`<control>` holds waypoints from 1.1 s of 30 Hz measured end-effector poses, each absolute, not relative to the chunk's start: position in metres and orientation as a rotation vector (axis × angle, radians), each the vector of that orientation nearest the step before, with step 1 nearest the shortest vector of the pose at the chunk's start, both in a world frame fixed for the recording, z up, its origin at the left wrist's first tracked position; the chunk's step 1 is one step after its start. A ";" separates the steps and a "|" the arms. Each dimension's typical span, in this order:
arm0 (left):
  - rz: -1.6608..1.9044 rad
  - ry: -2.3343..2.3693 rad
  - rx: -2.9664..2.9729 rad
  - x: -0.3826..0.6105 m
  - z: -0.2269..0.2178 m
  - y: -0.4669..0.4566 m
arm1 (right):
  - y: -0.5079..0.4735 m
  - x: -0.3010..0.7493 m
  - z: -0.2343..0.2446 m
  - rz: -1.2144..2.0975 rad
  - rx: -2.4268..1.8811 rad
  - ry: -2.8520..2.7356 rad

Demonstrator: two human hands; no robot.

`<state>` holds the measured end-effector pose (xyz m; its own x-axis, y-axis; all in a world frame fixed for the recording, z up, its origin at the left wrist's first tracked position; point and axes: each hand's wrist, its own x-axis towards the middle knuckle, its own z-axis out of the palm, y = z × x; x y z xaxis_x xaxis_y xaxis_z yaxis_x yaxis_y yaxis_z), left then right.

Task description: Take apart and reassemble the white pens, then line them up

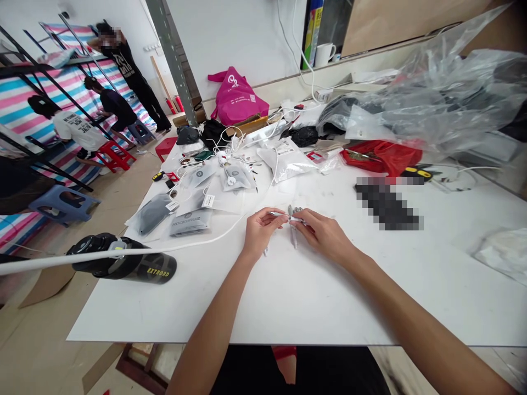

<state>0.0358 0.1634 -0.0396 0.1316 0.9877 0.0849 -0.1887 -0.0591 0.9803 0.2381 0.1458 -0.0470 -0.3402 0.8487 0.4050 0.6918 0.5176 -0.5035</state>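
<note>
My left hand [263, 229] is closed in a pinch on a slim grey pen-like piece [275, 213] above the white table [313, 302]. Facing it, my right hand [320, 229] pinches another slim grey piece [299, 220], its tip close to the left fingertips. Whether the two pieces touch or are joined I cannot tell. Just beyond the fingers lie more small grey pieces [293, 209], partly hidden. Another grey pen-like piece [293, 238] shows between my hands, near the tabletop.
A black bottle [152, 266] lies at the left, with a white cable [206, 241] running past it. Several frosted pouches [191, 222], tangled cables and a pink bag [239, 99] crowd the back. Clear plastic [432, 104] and a red bag [382, 156] lie right. People sit and stand far left.
</note>
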 end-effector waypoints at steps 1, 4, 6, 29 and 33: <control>1.235 0.937 1.188 0.035 -0.039 0.163 | 0.145 0.238 -0.046 0.324 -1.240 -2.139; 1.216 0.921 1.185 0.034 -0.039 0.162 | 0.145 0.238 -0.044 0.358 -1.229 -2.136; 1.208 0.904 1.175 0.034 -0.039 0.162 | 0.145 0.238 -0.046 0.398 -1.217 -2.097; 1.206 0.951 1.194 0.030 -0.040 0.164 | 0.147 0.240 -0.045 0.447 -1.239 -2.131; 1.200 0.950 1.168 0.030 -0.041 0.165 | 0.148 0.243 -0.045 0.470 -1.243 -2.120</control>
<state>0.0302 0.1647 -0.0407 0.1485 0.9878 0.0468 -0.1818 -0.0192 0.9831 0.2427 0.1476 -0.0446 -0.3577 0.8706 0.3378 0.6464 0.4919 -0.5832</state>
